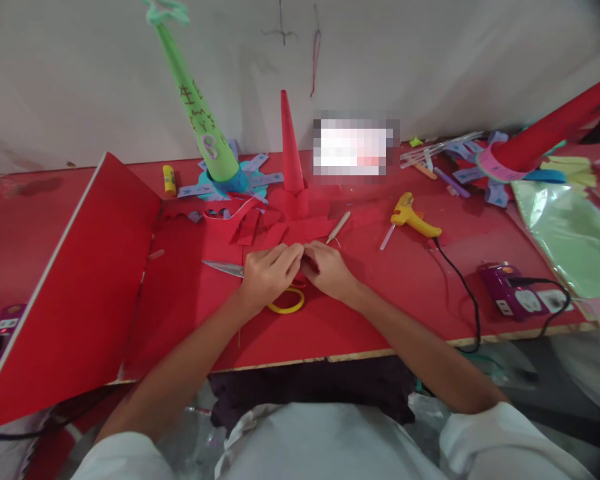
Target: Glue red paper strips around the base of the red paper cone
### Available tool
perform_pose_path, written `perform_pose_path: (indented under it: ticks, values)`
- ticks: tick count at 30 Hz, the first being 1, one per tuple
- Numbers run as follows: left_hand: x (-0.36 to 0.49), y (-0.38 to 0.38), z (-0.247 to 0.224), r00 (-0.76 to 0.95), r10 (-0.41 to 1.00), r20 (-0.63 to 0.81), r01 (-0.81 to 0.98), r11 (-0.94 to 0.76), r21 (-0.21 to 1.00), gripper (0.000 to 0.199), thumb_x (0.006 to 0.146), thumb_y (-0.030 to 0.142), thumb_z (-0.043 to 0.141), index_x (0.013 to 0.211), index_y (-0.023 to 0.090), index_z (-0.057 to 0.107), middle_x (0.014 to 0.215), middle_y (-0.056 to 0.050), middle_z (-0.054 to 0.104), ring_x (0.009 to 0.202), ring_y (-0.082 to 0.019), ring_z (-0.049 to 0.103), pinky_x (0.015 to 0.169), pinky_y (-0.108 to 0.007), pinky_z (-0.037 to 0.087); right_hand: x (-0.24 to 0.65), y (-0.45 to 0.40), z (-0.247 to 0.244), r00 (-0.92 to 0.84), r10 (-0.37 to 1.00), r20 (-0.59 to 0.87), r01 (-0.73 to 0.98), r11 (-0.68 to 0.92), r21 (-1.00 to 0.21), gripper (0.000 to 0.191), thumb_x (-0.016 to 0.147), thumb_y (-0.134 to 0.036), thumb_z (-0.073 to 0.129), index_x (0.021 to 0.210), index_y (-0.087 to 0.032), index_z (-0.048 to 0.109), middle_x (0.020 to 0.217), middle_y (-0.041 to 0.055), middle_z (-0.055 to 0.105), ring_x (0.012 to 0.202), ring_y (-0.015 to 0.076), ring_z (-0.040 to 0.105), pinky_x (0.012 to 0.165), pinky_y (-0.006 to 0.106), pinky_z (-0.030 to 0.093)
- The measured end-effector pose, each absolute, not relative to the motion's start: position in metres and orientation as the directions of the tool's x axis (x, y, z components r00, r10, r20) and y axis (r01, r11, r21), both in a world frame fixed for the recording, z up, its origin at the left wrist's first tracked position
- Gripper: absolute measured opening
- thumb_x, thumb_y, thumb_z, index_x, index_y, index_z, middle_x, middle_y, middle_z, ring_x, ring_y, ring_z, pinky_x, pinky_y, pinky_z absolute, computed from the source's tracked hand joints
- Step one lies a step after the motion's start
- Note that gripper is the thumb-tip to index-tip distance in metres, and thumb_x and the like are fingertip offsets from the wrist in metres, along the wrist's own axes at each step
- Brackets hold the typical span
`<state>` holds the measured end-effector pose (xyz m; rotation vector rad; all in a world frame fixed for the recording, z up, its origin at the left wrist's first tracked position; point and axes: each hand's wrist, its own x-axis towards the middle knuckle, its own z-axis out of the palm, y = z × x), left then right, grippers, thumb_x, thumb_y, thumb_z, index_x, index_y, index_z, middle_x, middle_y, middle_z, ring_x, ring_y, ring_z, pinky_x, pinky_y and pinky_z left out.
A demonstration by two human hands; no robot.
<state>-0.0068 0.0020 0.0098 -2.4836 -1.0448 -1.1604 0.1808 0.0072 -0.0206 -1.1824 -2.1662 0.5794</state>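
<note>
My left hand (pixel 273 272) and my right hand (pixel 329 268) meet at the fingertips over the red table (pixel 370 320). Both are closed, pinching something too small and hidden to name. Beneath and beside my left hand lie scissors, their blades (pixel 225 268) pointing left and a yellow handle (pixel 287 301) showing below my fingers. Red paper pieces (pixel 280 233) are spread just beyond the hands, around the foot of an upright red cone (pixel 291 150). A thin pale stick tool (pixel 339 227) rests close beyond my right hand.
A yellow glue gun (pixel 414 217) lies right, its cord near a purple box (pixel 513 290). A green cone (pixel 200 113) and glue stick (pixel 169 180) stand back left. A red panel (pixel 80 287) rises at left. Another red cone (pixel 555 133) leans far right beside green sheets (pixel 575 233).
</note>
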Motion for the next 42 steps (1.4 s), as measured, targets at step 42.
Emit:
perform_pose_path:
  ticks: [42]
  values:
    - [-0.047,0.051,0.017,-0.157,0.876,0.456,0.412,-0.362,0.836,0.035,0.1,0.053,0.066,0.089,0.02,0.071,0.066,0.001,0.069,0.049,-0.008,0.056,0.05,-0.022,0.043,0.188,0.018,-0.007,0.052,0.984,0.172,0.035,0.17,-0.985,0.043,0.092,-0.063,0.067,0.078,-0.024,0.055,0.068,-0.0031,0.047,0.062,0.0134,0.043,0.056,0.029,0.036]
